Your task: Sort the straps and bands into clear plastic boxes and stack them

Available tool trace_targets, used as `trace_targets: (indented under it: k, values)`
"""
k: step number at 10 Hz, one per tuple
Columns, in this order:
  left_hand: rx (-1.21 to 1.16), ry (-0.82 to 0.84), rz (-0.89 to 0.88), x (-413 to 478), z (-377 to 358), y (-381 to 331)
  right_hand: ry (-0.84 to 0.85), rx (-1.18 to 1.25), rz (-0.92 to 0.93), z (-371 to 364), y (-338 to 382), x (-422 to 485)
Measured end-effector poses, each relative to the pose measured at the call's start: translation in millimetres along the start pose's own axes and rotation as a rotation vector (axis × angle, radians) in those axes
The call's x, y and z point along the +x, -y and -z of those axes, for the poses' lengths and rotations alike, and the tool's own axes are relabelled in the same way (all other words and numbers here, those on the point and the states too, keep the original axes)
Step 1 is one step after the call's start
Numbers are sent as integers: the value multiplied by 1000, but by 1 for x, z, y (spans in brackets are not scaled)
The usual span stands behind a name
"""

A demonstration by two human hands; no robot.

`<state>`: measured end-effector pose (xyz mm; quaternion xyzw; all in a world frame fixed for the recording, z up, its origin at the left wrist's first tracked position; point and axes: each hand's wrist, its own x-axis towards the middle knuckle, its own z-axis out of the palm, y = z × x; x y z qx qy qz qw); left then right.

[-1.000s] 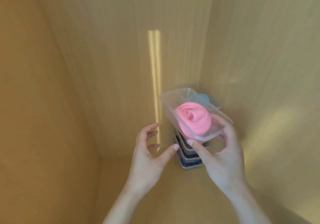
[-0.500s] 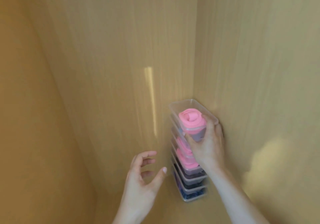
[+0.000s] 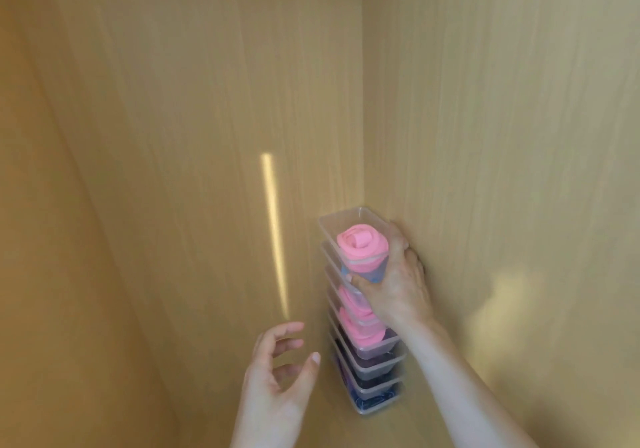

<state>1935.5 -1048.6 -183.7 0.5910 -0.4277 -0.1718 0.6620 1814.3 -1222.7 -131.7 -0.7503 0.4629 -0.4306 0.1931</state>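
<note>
The top clear plastic box (image 3: 353, 239), with a rolled pink band (image 3: 362, 245) inside, now sits on the stack of boxes (image 3: 367, 354) in the back right corner of the wooden cabinet (image 3: 173, 136). A second ago the right hand (image 3: 398, 285) held it tilted in the air above a shorter pile; half a second ago it was already seated, much as now. The right hand grips the box's near end, thumb on the left wall and fingers curled round the right side against the cabinet wall. The left hand (image 3: 277, 375) hovers beside the stack's lower part, fingers spread and loosely bent, touching nothing. The placement looks done; the tall, narrow column may need steadying at release. Lower boxes show more pink rolls and dark blue bands (image 3: 372, 401).
</note>
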Motion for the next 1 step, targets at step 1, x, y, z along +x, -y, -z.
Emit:
trace_targets:
  k: [1]
  values:
    - [-17, -39, 5, -4, 0, -1, -32, 67, -99, 16, -3, -10]
